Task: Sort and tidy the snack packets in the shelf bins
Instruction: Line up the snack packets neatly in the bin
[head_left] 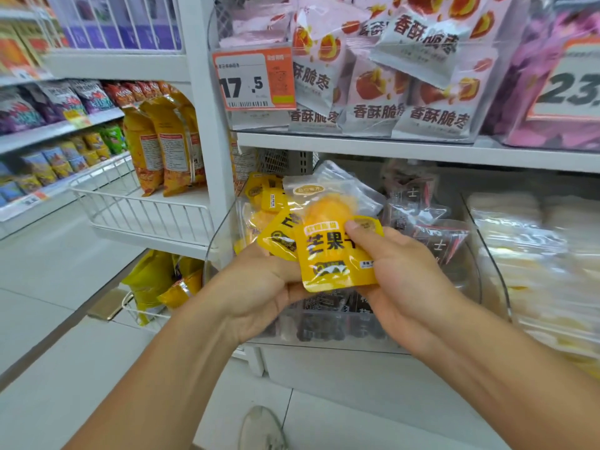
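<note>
The left hand [259, 287] is nearest, its fingers curled under a bunch of yellow mango packets [334, 251] held in front of the clear bin [467, 254] on the lower shelf. How tightly it grips cannot be seen from behind, but it does carry packets; one tilted packet [279, 237] sticks out just above it. To its right, the right hand [399, 271] pinches the front mango packet, thumb pressed on its upper right corner, fingers behind.

Judging by the bin, the sorting is under way but not finished. More yellow packets [263, 196] sit at the bin's left rear, leaning at odd angles, while dark packets [418, 216] fill the right side and the front bottom. The two kinds touch in the middle, so they are only roughly separated. The held bunch has yet to be set back among the yellow ones, and the loose packets behind need squaring up.

Further right, the neighbouring bin of pale packets [519, 238] is blurred; its order cannot be told. Above, the jujube packets [422, 76] lie heaped unevenly, likely still to do.
</note>
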Motion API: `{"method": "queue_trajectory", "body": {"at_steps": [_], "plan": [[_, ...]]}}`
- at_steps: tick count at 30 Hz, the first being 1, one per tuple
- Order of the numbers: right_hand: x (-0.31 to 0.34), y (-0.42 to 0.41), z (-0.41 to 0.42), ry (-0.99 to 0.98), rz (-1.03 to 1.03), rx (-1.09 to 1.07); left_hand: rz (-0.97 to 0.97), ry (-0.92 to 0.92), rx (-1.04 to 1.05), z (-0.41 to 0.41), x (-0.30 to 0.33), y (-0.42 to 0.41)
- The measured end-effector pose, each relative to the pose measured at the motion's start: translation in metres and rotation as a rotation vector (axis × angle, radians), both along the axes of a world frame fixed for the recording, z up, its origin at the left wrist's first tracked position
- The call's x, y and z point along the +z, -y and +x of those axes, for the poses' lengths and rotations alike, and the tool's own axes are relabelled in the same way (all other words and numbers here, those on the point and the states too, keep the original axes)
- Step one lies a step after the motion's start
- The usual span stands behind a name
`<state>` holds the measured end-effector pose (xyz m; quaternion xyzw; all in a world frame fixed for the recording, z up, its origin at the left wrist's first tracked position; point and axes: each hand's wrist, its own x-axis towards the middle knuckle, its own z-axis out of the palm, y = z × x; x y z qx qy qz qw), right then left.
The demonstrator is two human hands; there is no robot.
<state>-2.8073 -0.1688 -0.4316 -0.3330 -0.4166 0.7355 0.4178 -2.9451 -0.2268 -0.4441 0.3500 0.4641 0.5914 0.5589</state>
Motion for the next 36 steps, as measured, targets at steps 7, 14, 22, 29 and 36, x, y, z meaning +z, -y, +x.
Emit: {"method": "queue_trajectory", "body": {"at_steps": [7,14,22,29,36], "plan": [[-0.003,-0.004,0.005,0.122,0.065,0.057,-0.030,0.088,-0.122,-0.039,0.018,0.010],[-0.003,0.000,-0.004,0.560,0.324,0.176,-0.143,-0.302,0.326,-0.039,0.012,0.010],[0.007,-0.062,-0.066,1.388,1.257,0.249,0.042,-0.344,1.051,-0.086,0.008,0.013],[0.002,-0.122,-0.108,1.422,1.040,0.605,-0.031,-0.215,0.963,-0.091,0.001,0.009],[0.009,-0.123,-0.101,1.448,1.295,0.576,-0.022,-0.295,0.969,-0.090,0.000,0.005]]}}
